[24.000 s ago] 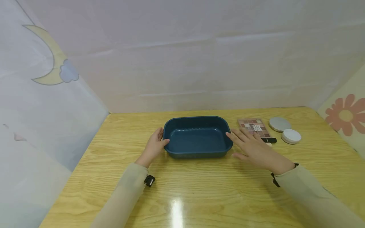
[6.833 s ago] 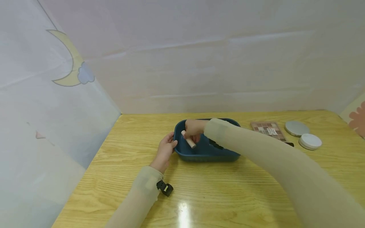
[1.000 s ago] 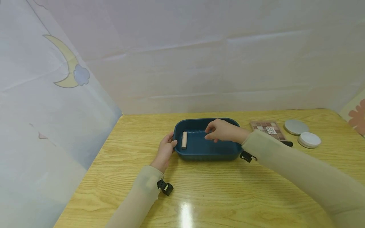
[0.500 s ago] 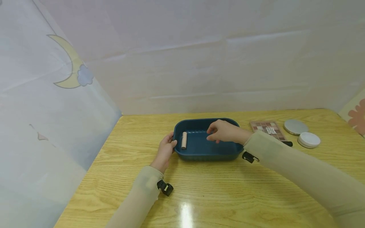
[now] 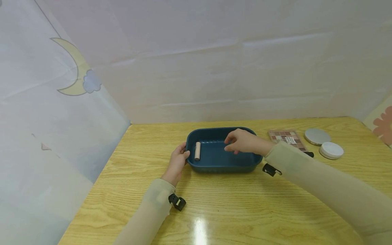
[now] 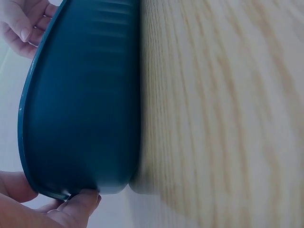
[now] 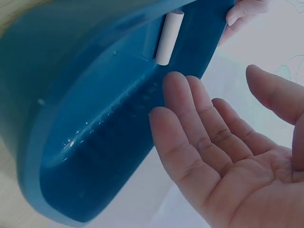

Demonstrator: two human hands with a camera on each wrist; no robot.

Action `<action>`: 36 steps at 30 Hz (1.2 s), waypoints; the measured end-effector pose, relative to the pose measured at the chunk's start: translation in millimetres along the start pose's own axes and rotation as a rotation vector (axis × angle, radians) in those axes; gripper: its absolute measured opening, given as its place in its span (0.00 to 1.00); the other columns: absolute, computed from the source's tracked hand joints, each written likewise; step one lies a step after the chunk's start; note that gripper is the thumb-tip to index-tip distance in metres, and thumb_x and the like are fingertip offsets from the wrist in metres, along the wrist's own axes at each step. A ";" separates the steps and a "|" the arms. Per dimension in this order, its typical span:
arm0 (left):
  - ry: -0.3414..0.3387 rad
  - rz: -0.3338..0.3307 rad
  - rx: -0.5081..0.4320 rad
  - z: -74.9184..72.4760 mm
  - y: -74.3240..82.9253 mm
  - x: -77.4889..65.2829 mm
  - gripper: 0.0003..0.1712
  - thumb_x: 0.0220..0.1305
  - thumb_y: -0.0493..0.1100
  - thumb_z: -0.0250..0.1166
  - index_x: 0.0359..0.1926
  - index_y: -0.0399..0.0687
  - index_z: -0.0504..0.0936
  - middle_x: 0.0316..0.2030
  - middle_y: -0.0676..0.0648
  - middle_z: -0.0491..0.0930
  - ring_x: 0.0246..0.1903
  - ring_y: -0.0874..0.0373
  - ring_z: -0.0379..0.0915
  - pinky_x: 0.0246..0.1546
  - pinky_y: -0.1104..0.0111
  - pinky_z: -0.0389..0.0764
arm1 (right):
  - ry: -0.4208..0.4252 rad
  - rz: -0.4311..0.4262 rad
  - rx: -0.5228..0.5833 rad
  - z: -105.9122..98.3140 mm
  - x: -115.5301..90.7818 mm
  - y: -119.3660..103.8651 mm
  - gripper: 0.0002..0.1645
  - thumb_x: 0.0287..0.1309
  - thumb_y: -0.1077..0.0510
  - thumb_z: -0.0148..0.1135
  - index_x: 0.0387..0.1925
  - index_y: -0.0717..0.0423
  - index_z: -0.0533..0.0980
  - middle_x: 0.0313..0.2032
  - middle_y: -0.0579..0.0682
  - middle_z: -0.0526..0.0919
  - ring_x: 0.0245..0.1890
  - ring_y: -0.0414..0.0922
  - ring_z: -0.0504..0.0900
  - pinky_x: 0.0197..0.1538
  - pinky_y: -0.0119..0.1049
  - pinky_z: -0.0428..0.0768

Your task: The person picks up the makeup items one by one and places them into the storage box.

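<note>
A dark blue rectangular basin [image 5: 225, 168] stands on the wooden table. My left hand [image 5: 178, 160] grips its left end; in the left wrist view that hand [image 6: 61, 211] has thumb and fingers on either side of the rim. Inside, near the left end, lies a pale beige cosmetic tube [image 5: 197, 151]. Over the right half of the basin hovers my right hand [image 5: 243, 141], holding nothing. Its fingers are loosely bent and apart from the thumb, as the right wrist view shows for the hand [image 7: 228, 156].
Right of the basin lies a makeup palette [image 5: 287, 140] with coloured squares. A black tube [image 5: 310, 154], partly hidden by the right sleeve, sits at its near edge. Farther right are a silver round compact [image 5: 317, 136] and a white round container [image 5: 331, 150].
The beige tube, held in my right hand 6.8 s ago, now lies in the basin. Over the last second my right hand has drifted slightly right; the left keeps its grip.
</note>
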State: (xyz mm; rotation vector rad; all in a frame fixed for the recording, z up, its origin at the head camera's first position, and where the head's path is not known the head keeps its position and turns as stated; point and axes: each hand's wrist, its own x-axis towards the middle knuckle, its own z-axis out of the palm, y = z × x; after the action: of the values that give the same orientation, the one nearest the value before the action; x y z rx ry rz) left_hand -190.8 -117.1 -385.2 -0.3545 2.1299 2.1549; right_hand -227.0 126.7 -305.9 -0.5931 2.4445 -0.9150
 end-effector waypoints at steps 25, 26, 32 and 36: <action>-0.008 0.001 -0.006 -1.5 -1.7 1.5 0.28 0.75 0.33 0.47 0.73 0.37 0.58 0.68 0.36 0.61 0.65 0.44 0.61 0.62 0.52 0.65 | 0.076 -0.100 -0.119 -9.6 -21.0 11.8 0.22 0.63 0.60 0.62 0.54 0.71 0.74 0.47 0.61 0.79 0.47 0.56 0.77 0.48 0.49 0.77; -0.010 0.001 -0.006 -1.5 -1.6 1.9 0.28 0.75 0.33 0.47 0.73 0.37 0.58 0.68 0.36 0.61 0.65 0.44 0.61 0.63 0.52 0.65 | 0.081 -0.100 -0.125 -10.1 -21.6 12.6 0.22 0.63 0.60 0.62 0.54 0.71 0.74 0.47 0.62 0.79 0.48 0.57 0.77 0.48 0.50 0.77; -0.011 -0.008 -0.008 -1.8 -1.1 2.8 0.27 0.75 0.33 0.47 0.72 0.37 0.58 0.68 0.36 0.62 0.65 0.44 0.61 0.63 0.53 0.65 | 0.087 -0.090 -0.144 -13.6 -24.7 15.1 0.24 0.64 0.58 0.62 0.55 0.71 0.74 0.46 0.62 0.79 0.47 0.57 0.77 0.47 0.50 0.77; -0.009 -0.012 -0.008 -1.6 -0.8 2.9 0.27 0.75 0.33 0.47 0.72 0.38 0.58 0.68 0.36 0.62 0.65 0.44 0.61 0.63 0.53 0.65 | 0.085 -0.080 -0.136 -16.1 -26.6 17.5 0.24 0.64 0.57 0.62 0.55 0.71 0.73 0.48 0.63 0.79 0.48 0.58 0.77 0.47 0.50 0.78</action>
State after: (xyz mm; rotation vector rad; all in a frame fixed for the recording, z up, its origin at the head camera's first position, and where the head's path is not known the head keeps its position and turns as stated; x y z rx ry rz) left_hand -193.3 -118.9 -386.7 -0.3565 2.1092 2.1551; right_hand -218.6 161.0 -300.1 -0.7186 2.5913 -0.8247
